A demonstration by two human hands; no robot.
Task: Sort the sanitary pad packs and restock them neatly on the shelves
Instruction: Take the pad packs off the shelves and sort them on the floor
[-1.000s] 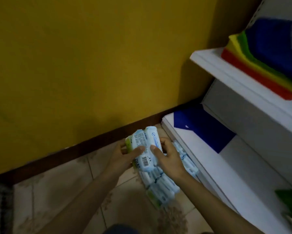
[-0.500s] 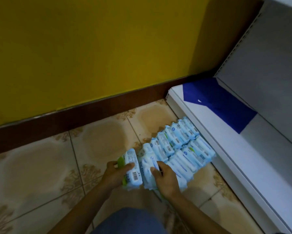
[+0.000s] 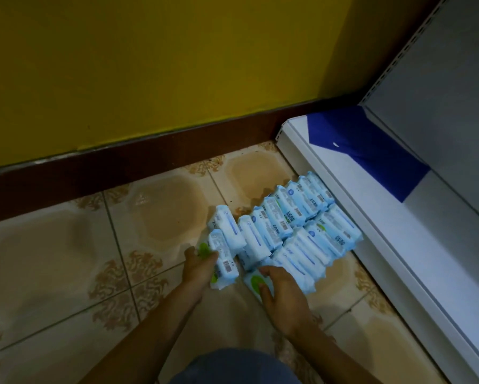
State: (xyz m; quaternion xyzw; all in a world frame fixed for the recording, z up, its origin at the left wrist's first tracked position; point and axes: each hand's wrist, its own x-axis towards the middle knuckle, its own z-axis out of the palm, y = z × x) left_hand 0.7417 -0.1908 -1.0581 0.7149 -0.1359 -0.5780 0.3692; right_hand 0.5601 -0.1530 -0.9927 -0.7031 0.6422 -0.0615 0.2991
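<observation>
Several light-blue sanitary pad packs point(image 3: 296, 225) stand in two slanted rows on the tiled floor, against the front of the white bottom shelf point(image 3: 371, 217). My left hand point(image 3: 198, 266) grips the nearest loose pack point(image 3: 223, 259), which shows a barcode and a green patch. A second pack point(image 3: 227, 225) leans right behind it. My right hand point(image 3: 281, 292) rests with spread fingers on a flat pack with a green spot point(image 3: 253, 281) at the near end of the front row.
A yellow wall with a dark brown skirting point(image 3: 122, 162) runs behind the floor. A blue sheet point(image 3: 365, 145) lies at the far end of the shelf board, below a grey back panel point(image 3: 440, 92). My knee in blue cloth point(image 3: 232, 367) shows at the bottom.
The packs I held up near the shelf have come down to the floor beside the rows. My view has tilted down, and my hands have drawn apart, the right one settling on the front row.
</observation>
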